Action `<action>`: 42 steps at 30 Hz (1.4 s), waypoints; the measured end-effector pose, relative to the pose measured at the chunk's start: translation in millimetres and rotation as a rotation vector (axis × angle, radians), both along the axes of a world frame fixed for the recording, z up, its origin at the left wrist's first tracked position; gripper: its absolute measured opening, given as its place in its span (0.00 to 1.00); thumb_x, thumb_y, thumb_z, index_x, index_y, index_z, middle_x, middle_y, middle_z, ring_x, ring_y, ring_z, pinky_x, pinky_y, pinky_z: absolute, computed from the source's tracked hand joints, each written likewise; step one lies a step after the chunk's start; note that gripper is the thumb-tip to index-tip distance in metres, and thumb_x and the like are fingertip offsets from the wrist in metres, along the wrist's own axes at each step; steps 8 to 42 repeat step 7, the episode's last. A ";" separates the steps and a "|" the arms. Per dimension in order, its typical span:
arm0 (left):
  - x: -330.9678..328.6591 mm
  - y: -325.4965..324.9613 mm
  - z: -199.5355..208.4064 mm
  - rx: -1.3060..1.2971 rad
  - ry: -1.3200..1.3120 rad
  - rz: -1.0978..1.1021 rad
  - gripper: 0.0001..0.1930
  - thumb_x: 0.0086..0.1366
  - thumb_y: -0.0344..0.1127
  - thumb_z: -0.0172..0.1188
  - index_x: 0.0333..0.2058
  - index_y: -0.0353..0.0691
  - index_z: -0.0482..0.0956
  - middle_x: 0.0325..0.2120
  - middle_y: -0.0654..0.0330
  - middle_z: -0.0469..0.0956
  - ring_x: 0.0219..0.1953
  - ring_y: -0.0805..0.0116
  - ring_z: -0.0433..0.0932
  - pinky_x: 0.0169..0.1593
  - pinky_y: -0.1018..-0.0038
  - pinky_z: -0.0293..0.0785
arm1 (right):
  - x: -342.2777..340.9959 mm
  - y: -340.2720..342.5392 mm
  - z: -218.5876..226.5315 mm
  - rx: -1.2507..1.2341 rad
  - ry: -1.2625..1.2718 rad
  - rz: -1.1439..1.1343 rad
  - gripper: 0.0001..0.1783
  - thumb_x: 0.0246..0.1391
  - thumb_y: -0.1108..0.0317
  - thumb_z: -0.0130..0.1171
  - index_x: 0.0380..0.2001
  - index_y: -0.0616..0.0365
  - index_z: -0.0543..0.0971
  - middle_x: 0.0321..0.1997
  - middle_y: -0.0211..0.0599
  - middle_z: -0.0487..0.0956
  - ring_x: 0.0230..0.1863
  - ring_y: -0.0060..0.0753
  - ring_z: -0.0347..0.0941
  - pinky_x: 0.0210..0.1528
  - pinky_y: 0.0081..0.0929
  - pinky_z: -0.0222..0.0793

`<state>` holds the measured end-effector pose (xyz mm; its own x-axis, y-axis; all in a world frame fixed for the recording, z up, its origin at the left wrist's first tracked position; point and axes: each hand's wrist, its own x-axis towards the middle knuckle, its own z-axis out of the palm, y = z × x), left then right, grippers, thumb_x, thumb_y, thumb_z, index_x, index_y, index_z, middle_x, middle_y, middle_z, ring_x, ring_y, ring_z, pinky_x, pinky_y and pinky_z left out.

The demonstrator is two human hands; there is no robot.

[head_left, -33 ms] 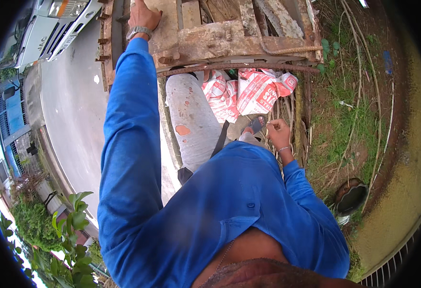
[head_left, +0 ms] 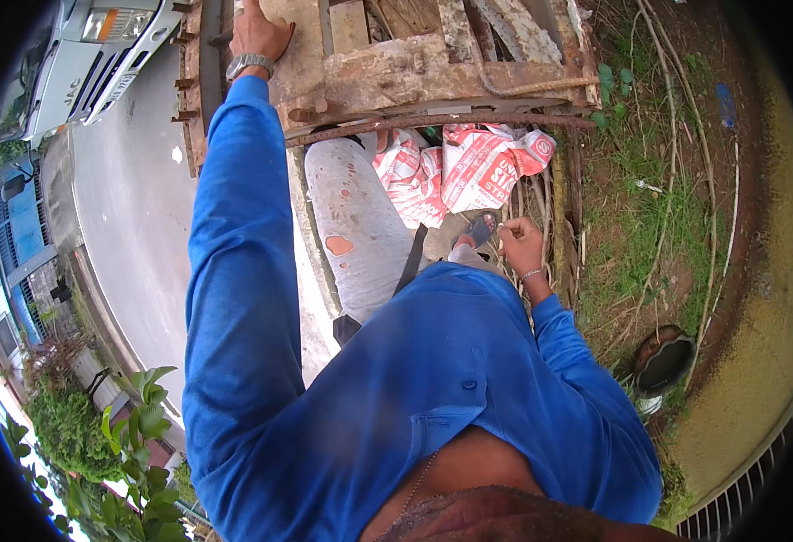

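At the top edge my left hand, with a wristwatch on its wrist, lies on a worn frame of wood and rusty metal. Its thumb is spread to the right, and the fingertips are partly cut off by the picture's edge. My right hand is held low in front of my body, thumb and fingers pinched together. Something small and pale shows at those fingertips, too small to name. A thin bracelet circles that wrist. Beyond this hand lie crumpled red and white sacks.
A rusty bar crosses along the frame's near edge. My sandalled foot stands beside the sacks and some thin sticks. A white truck stands on the road at left. Grass and roots run along the right, with a dark round container.
The whole view has shifted slightly, so the frame, sacks and truck sit a little differently in the picture. Both hands keep nearly the same pose.
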<state>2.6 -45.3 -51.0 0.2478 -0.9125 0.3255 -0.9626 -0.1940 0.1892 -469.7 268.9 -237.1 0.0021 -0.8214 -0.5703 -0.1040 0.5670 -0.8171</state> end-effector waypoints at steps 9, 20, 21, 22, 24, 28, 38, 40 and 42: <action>26.4 -35.4 -9.8 0.161 -0.161 -0.040 0.36 0.55 0.38 0.61 0.65 0.55 0.66 0.59 0.36 0.70 0.58 0.38 0.73 0.58 0.51 0.74 | -2.5 -8.5 16.0 0.020 0.042 -0.007 0.08 0.56 0.70 0.65 0.37 0.62 0.81 0.27 0.33 0.80 0.21 0.19 0.73 0.22 0.22 0.72; 26.4 -35.4 -9.8 0.161 -0.161 -0.040 0.36 0.55 0.38 0.61 0.65 0.55 0.66 0.59 0.36 0.70 0.58 0.38 0.73 0.58 0.51 0.74 | -2.5 -8.5 16.0 0.020 0.042 -0.007 0.08 0.56 0.70 0.65 0.37 0.62 0.81 0.27 0.33 0.80 0.21 0.19 0.73 0.22 0.22 0.72; 26.4 -35.4 -9.8 0.161 -0.161 -0.040 0.36 0.55 0.38 0.61 0.65 0.55 0.66 0.59 0.36 0.70 0.58 0.38 0.73 0.58 0.51 0.74 | -2.5 -8.5 16.0 0.020 0.042 -0.007 0.08 0.56 0.70 0.65 0.37 0.62 0.81 0.27 0.33 0.80 0.21 0.19 0.73 0.22 0.22 0.72; 26.4 -35.4 -9.8 0.161 -0.161 -0.040 0.36 0.55 0.38 0.61 0.65 0.55 0.66 0.59 0.36 0.70 0.58 0.38 0.73 0.58 0.51 0.74 | -2.5 -8.5 16.0 0.020 0.042 -0.007 0.08 0.56 0.70 0.65 0.37 0.62 0.81 0.27 0.33 0.80 0.21 0.19 0.73 0.22 0.22 0.72; 26.4 -35.4 -9.8 0.161 -0.161 -0.040 0.36 0.55 0.38 0.61 0.65 0.55 0.66 0.59 0.36 0.70 0.58 0.38 0.73 0.58 0.51 0.74 | -2.5 -8.5 16.0 0.020 0.042 -0.007 0.08 0.56 0.70 0.65 0.37 0.62 0.81 0.27 0.33 0.80 0.21 0.19 0.73 0.22 0.22 0.72; 26.4 -35.4 -9.8 0.161 -0.161 -0.040 0.36 0.55 0.38 0.61 0.65 0.55 0.66 0.59 0.36 0.70 0.58 0.38 0.73 0.58 0.51 0.74 | -2.5 -8.5 16.0 0.020 0.042 -0.007 0.08 0.56 0.70 0.65 0.37 0.62 0.81 0.27 0.33 0.80 0.21 0.19 0.73 0.22 0.22 0.72; 26.4 -35.4 -9.8 0.161 -0.161 -0.040 0.36 0.55 0.38 0.61 0.65 0.55 0.66 0.59 0.36 0.70 0.58 0.38 0.73 0.58 0.51 0.74 | -2.5 -8.5 16.0 0.020 0.042 -0.007 0.08 0.56 0.70 0.65 0.37 0.62 0.81 0.27 0.33 0.80 0.21 0.19 0.73 0.22 0.22 0.72; 26.4 -35.4 -9.8 0.161 -0.161 -0.040 0.36 0.55 0.38 0.61 0.65 0.55 0.66 0.59 0.36 0.70 0.58 0.38 0.73 0.58 0.51 0.74 | -2.5 -8.5 16.0 0.020 0.042 -0.007 0.08 0.56 0.70 0.65 0.37 0.62 0.81 0.27 0.33 0.80 0.21 0.19 0.73 0.22 0.22 0.72; 26.4 -35.4 -9.8 0.161 -0.161 -0.040 0.36 0.55 0.38 0.61 0.65 0.55 0.66 0.59 0.36 0.70 0.58 0.38 0.73 0.58 0.51 0.74 | -2.5 -8.5 16.0 0.020 0.042 -0.007 0.08 0.56 0.70 0.65 0.37 0.62 0.81 0.27 0.33 0.80 0.21 0.19 0.73 0.22 0.22 0.72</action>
